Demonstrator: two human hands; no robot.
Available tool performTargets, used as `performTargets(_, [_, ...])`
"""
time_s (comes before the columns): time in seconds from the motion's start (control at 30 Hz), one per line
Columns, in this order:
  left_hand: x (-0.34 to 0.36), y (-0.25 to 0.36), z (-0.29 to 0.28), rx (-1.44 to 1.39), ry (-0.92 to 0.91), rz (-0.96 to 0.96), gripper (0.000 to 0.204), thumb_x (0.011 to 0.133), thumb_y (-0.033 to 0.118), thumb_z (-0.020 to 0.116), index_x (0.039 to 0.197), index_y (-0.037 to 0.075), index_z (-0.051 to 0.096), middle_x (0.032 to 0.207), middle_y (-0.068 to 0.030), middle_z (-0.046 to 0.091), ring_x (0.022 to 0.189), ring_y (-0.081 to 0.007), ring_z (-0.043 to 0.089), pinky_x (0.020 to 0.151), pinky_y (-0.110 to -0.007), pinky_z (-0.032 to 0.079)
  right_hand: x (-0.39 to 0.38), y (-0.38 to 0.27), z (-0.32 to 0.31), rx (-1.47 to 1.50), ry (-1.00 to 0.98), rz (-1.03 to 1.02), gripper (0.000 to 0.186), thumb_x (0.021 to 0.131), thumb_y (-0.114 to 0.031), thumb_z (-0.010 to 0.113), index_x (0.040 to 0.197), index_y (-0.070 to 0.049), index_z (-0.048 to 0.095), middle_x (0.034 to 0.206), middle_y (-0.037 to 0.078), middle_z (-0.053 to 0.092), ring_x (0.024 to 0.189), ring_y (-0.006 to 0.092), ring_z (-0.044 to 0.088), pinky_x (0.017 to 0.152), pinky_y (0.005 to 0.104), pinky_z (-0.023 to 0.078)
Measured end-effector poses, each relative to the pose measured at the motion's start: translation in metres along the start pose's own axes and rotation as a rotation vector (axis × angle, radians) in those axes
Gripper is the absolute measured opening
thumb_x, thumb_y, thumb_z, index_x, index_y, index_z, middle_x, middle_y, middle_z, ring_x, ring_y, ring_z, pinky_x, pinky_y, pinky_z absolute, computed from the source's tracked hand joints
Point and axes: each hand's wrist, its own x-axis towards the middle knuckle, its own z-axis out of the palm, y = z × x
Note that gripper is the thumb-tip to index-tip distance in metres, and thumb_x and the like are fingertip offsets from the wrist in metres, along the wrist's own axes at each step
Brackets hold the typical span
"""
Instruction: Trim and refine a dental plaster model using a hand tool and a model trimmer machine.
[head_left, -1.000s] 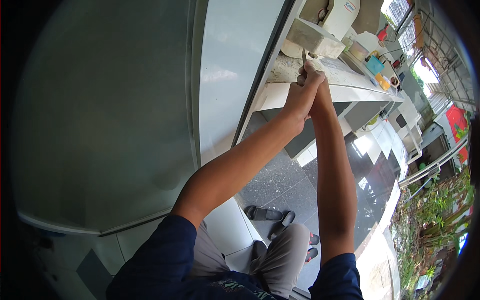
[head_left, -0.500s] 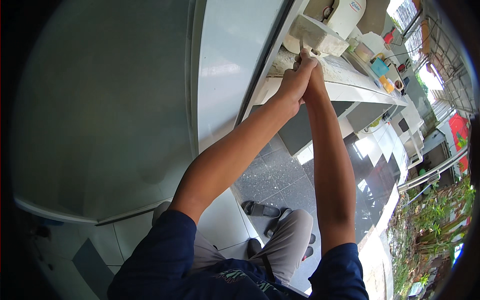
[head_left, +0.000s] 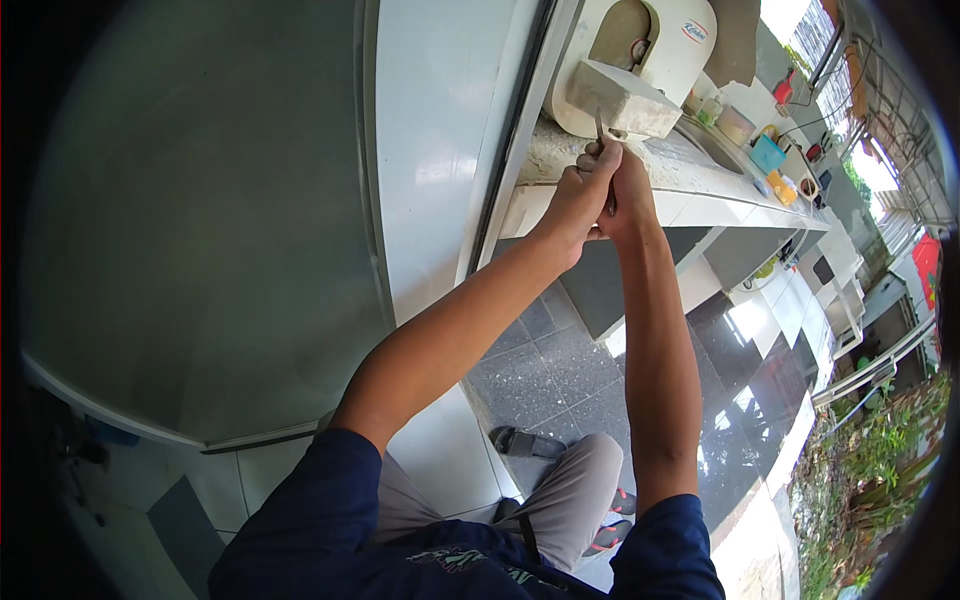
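Note:
Both arms reach forward, and my hands meet closely at the edge of a tiled counter. My left hand (head_left: 584, 190) is closed, its thumb and fingers round a thin pointed metal tool (head_left: 599, 122) whose tip sticks up past the fingers. Pressed against it from the right, my right hand (head_left: 632, 190) is closed too; a bit of the dark lower end of the tool shows between the palms. The fingers largely hide the handle. Just beyond stands a cream-white machine (head_left: 676, 58) with a rounded opening and a pale block-like ledge (head_left: 625, 98), close to the tip.
The counter top (head_left: 556, 158) is smeared with pale residue. Farther right along it are a sink (head_left: 706, 143), a blue container (head_left: 767, 153) and a yellow item (head_left: 780, 186). A glossy panel (head_left: 452, 120) rises at left. Sandals (head_left: 527, 443) lie on the floor near my legs; plants (head_left: 875, 480) grow at right.
My joined hands sit lower in the view, a little farther from the machine's ledge, still closed on the tool. The view has shifted, showing more of the machine.

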Motion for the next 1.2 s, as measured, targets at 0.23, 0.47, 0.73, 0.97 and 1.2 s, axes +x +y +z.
performTargets(0.23, [0.006, -0.008, -0.007, -0.107, -0.001, -0.061, 0.045, 0.092, 0.057, 0.052, 0.115, 0.018, 0.051, 0.109, -0.0001, 0.053, 0.096, -0.0201, 0.054, 0.086, -0.042, 0.044, 0.001, 0.002, 0.010, -0.144, 0.069, -0.053, 0.026, 0.098, -0.027, 0.046, 0.080, -0.008, 0.050, 0.061, 0.000, 0.046, 0.050, 0.0117, 0.039, 0.046, 0.0274, 0.036])
performTargets(0.47, [0.008, -0.008, 0.006, -0.553, -0.009, -0.176, 0.063, 0.090, 0.060, 0.052, 0.125, 0.009, 0.046, 0.106, -0.0162, 0.055, 0.098, -0.0299, 0.060, 0.084, -0.045, 0.053, 0.002, 0.009, 0.031, -0.225, 0.328, -0.101, 0.027, 0.097, -0.029, 0.048, 0.076, -0.011, 0.050, 0.060, -0.002, 0.044, 0.049, 0.0104, 0.036, 0.045, 0.0261, 0.032])
performTargets(0.73, [0.022, -0.023, 0.013, -0.596, 0.003, -0.066, 0.057, 0.093, 0.056, 0.046, 0.131, 0.014, 0.044, 0.116, -0.0078, 0.054, 0.090, -0.0201, 0.060, 0.078, -0.038, 0.055, 0.008, 0.004, 0.012, -0.291, 0.159, -0.097, 0.028, 0.097, -0.031, 0.048, 0.081, -0.009, 0.052, 0.067, 0.000, 0.046, 0.056, 0.0116, 0.039, 0.051, 0.0275, 0.033])
performTargets(0.97, [0.030, -0.028, 0.012, -0.481, 0.093, -0.078, 0.079, 0.085, 0.060, 0.054, 0.134, -0.001, 0.043, 0.130, -0.0148, 0.051, 0.115, -0.0234, 0.053, 0.096, -0.038, 0.045, 0.012, -0.007, 0.006, -0.277, -0.040, -0.048, 0.025, 0.096, -0.025, 0.050, 0.076, -0.011, 0.051, 0.062, -0.001, 0.047, 0.053, 0.0110, 0.041, 0.049, 0.0269, 0.035])
performTargets(1.2, [0.015, -0.017, 0.012, -0.464, 0.034, -0.035, 0.065, 0.091, 0.058, 0.048, 0.135, 0.010, 0.043, 0.126, -0.0089, 0.051, 0.109, -0.0214, 0.056, 0.087, -0.039, 0.052, 0.008, 0.006, 0.020, -0.283, 0.168, -0.153, 0.023, 0.098, -0.025, 0.045, 0.079, -0.011, 0.048, 0.061, -0.003, 0.042, 0.052, 0.0088, 0.037, 0.047, 0.0254, 0.032])
